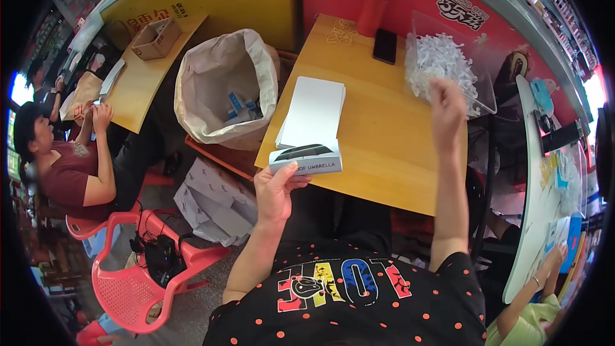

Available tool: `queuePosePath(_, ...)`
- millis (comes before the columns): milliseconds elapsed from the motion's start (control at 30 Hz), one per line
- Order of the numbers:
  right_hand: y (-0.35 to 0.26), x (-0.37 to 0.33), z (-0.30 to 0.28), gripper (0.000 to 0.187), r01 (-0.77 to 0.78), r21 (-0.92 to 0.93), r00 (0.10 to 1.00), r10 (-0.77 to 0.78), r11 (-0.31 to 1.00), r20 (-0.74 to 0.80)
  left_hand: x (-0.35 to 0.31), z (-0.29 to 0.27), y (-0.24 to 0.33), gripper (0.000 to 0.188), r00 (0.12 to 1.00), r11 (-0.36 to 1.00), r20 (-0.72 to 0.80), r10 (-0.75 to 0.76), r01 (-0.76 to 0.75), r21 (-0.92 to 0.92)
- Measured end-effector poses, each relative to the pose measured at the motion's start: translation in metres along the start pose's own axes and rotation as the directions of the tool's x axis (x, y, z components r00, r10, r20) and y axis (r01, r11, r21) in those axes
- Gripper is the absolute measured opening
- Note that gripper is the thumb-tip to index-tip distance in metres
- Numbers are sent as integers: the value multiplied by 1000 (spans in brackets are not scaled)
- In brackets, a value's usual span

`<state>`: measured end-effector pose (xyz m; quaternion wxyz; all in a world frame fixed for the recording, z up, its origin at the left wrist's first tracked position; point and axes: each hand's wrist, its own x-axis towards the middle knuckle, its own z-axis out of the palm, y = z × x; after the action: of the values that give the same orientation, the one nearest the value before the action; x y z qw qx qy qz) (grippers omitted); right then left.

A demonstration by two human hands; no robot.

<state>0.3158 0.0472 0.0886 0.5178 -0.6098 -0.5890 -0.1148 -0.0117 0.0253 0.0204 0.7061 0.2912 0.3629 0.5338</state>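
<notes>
My left hand (275, 189) grips a small grey-white box (306, 157) with a dark oval picture on it, held at the near left edge of the wooden table (378, 134). Just behind the box lies a stack of flat white cartons (312, 111). My right hand (446, 110) is raised above the table's right side, fingers loosely together, holding nothing that I can see. It hovers next to a clear plastic bin (451, 57) filled with small white pieces.
A red cylinder (373, 9), a black phone (385, 45) and rubber bands (341, 31) lie at the table's far end. A large white sack (221, 83) stands left. A seated person (70, 166) is further left, beside a pink plastic chair (138, 275). Another person's arm (541, 288) shows lower right.
</notes>
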Motion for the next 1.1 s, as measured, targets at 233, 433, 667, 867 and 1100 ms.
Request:
queuePosePath(233, -100, -109, 38, 11, -595, 515, 802, 418, 616, 426, 7, 11, -9, 15, 999, 998, -16, 39, -38, 49)
queuePosePath(433, -93, -124, 50, 13, -748, 545, 661, 500, 379, 559, 0, 16, -14, 15, 996, 987, 53, 70, -76, 141)
queuePosePath(667, -85, -128, 48, 14, -840, 539, 497, 489, 64, 717, 1, 14, -18, 16, 991, 974, 97, 90, -108, 199)
queuePosePath(867, -105, -129, 49, 18, -867, 496, 422, 445, -58, 790, -1, 12, -24, 16, 991, 967, 115, 73, -99, 234)
queuePosePath(1100, -103, -135, 55, 16, -845, 527, 505, 452, 88, 735, -2, 13, -34, 18, 990, 946, 116, 85, -117, 303)
